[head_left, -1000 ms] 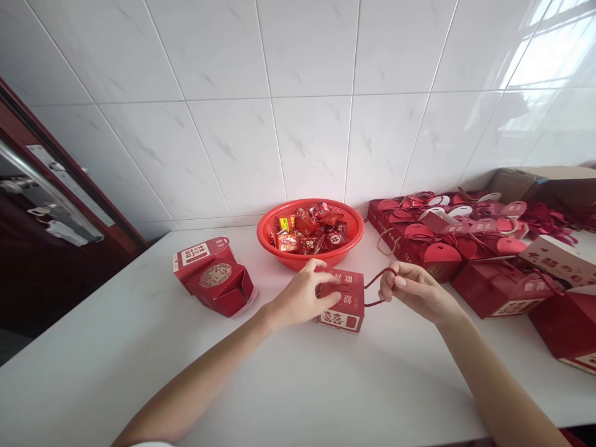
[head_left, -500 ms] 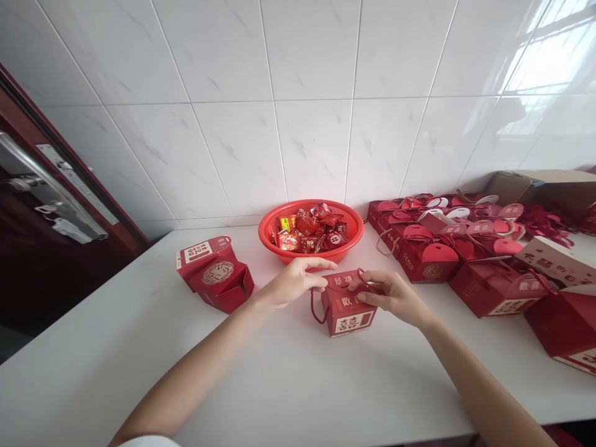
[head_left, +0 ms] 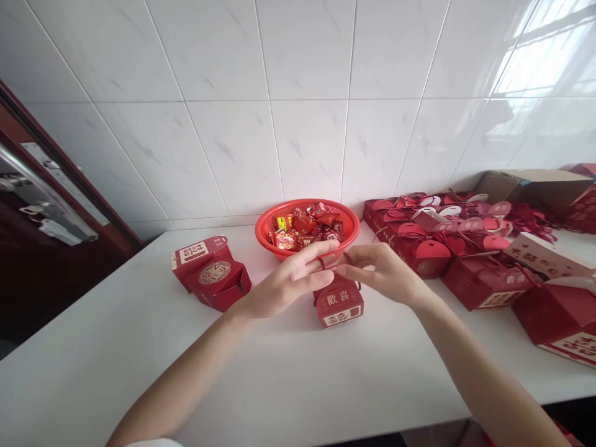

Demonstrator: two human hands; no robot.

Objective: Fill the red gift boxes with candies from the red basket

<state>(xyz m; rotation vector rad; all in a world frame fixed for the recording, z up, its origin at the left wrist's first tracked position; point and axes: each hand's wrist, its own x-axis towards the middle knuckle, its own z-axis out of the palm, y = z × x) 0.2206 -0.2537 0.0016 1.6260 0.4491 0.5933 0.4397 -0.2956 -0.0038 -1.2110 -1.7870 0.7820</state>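
Note:
A small red gift box [head_left: 339, 301] with pale lettering sits on the white table, its red cords raised toward the hands. My left hand [head_left: 291, 279] is over the box's upper left side, a red cord caught at its fingers, with thumb and index finger stretched forward. Across from it, my right hand [head_left: 384, 273] pinches a red cord above the box top. Both hands partly hide the top flaps. Behind them is a red plastic basket [head_left: 261, 234] of wrapped sweets [head_left: 305, 222].
Two red boxes [head_left: 216, 273] stand at the left on the table [head_left: 279, 385]. Many red boxes [head_left: 426, 257] with cords crowd the right side, near a cardboard box [head_left: 535, 180]. A tiled wall [head_left: 307, 149] rises behind; a dark door [head_left: 37, 248] is at far left.
Both hands have lifted from the box's top, drawing the cords upward. The box has tipped or turned so its lettered top faces me more. The view has shifted slightly right.

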